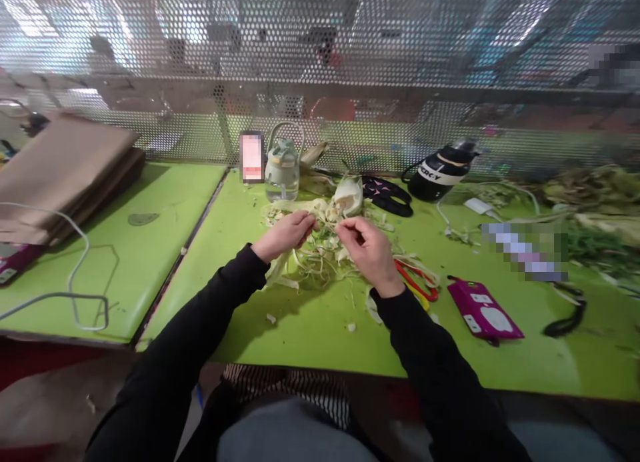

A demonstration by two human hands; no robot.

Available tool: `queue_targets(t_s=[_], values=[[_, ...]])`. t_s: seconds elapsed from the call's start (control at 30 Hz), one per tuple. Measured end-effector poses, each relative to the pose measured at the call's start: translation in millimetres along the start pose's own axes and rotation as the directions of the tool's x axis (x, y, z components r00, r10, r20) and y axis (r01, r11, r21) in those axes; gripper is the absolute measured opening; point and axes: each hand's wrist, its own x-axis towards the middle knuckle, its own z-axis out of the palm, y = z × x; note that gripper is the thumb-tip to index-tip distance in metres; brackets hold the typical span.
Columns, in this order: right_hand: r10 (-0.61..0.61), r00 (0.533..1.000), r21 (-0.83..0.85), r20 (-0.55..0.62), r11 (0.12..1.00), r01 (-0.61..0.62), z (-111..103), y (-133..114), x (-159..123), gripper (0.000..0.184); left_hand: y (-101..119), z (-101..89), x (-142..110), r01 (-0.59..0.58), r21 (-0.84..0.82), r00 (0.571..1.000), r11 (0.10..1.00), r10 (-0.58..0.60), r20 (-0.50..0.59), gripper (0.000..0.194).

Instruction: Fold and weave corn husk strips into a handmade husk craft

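My left hand [286, 234] and right hand [369, 252] meet over the pile of pale husk strips [320, 245] on the green table [310, 329]. Both are pinched narrow, fingertips closed on thin strips drawn up from that pile (I cannot tell whether it is one strip or two). The left hand sits at the pile's left edge, the right at its right edge, with more strips hanging beneath my left wrist. Just behind the pile stands a clear water bottle [283, 172] with a phone [251, 157] beside it. Right of the pile, touching its fringe, lie red-handled scissors [417, 282]; farther right lies a magenta phone case [484, 310]. Behind and to the right of the pile lies a black bottle [440, 172] on its side.
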Motion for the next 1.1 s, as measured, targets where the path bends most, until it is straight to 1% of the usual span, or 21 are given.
queue_targets(t_s=[0.13,0.2,0.23,0.27,0.33,0.37,0.4,0.43,0.47,0.5,0.53,0.57,0.6,0.63,0.7,0.73,0.8,0.93,0.97,1.03,1.1], values=[[-0.101,0.995,-0.056,0.015,0.993,0.102,-1,0,-3,0.020,-10,7.0,1,-0.094,0.220,0.996,0.971,0.088,0.033,0.031],[-0.136,0.991,-0.091,-0.001,0.987,0.136,-1,2,-2,0.021,-11,11.5,-1,-0.093,0.266,0.995,0.960,0.079,0.060,0.031],[-0.141,0.990,-0.100,-0.008,0.985,0.140,-1,3,-2,0.021,-10,13.0,-2,-0.062,0.250,0.996,0.966,0.043,0.080,0.031],[-0.135,0.991,-0.105,-0.019,0.986,0.132,-1,4,-2,0.022,-9,13.9,-2,-0.014,0.196,0.995,0.981,-0.006,0.101,0.031],[-0.098,0.993,-0.124,-0.065,0.988,0.089,-3,6,-2,0.023,-7,13.5,1,0.091,-0.030,0.991,0.995,-0.087,0.102,0.031],[-0.074,0.993,-0.137,-0.089,0.989,0.062,-4,5,-1,0.024,-7,12.4,3,0.118,-0.174,0.991,0.978,-0.106,0.077,0.031],[-0.048,0.996,-0.142,-0.081,0.989,0.036,-4,5,-1,0.025,-8,11.1,6,0.114,-0.303,0.993,0.946,-0.113,0.021,0.031],[-0.019,1.000,-0.127,-0.020,0.992,0.016,-4,3,-1,0.027,-9,9.8,9,0.085,-0.386,0.993,0.918,-0.111,-0.045,0.030],[0.005,0.995,-0.084,0.101,0.996,0.004,-4,1,-2,0.029,-11,9.0,11,0.062,-0.406,0.989,0.912,-0.112,-0.101,0.030],[0.016,0.969,-0.016,0.247,1.000,-0.012,-2,-1,-2,0.030,-14,8.7,13,0.051,-0.357,0.987,0.933,-0.103,-0.127,0.030],[0.012,0.926,0.061,0.378,0.997,-0.038,-1,-3,-2,0.031,-17,9.1,14,0.043,-0.257,0.989,0.965,-0.077,-0.123,0.030],[-0.001,0.892,0.125,0.453,0.990,-0.062,1,-5,-2,0.030,-20,10.1,14,0.021,-0.125,0.994,0.992,-0.034,-0.100,0.029],[-0.001,0.891,0.150,0.453,0.986,-0.075,3,-6,-3,0.029,-22,11.5,14,-0.024,0.008,0.997,1.000,0.025,-0.067,0.028],[0.007,0.908,0.140,0.418,0.988,-0.072,5,-6,-3,0.028,-24,12.9,13,-0.074,0.118,0.996,0.990,0.079,-0.036,0.027],[0.035,0.949,0.059,0.315,0.997,-0.056,6,-3,-3,0.024,-25,14.8,10,-0.131,0.244,0.991,0.961,0.129,0.025,0.030],[0.041,0.957,0.013,0.287,0.999,-0.046,5,-2,-3,0.022,-24,15.2,9,-0.126,0.267,0.992,0.956,0.115,0.055,0.031],[0.041,0.963,-0.060,0.265,0.998,-0.025,4,3,-3,0.020,-21,14.9,6,-0.060,0.248,0.992,0.967,0.029,0.125,0.032],[0.036,0.966,-0.162,0.254,0.987,0.005,2,7,-3,0.017,-16,13.1,3,0.158,0.065,0.962,0.985,-0.168,0.217,0.030],[0.036,0.967,-0.166,0.254,0.986,0.007,2,7,-3,0.017,-16,12.6,3,0.188,0.019,0.954,0.982,-0.187,0.236,0.031],[0.030,0.966,-0.160,0.258,0.987,0.013,2,7,-3,0.017,-17,11.6,3,0.200,-0.040,0.946,0.979,-0.182,0.267,0.031],[0.019,0.966,-0.173,0.256,0.984,0.027,3,7,-3,0.019,-19,10.5,3,0.191,-0.042,0.944,0.981,-0.171,0.283,0.030]])
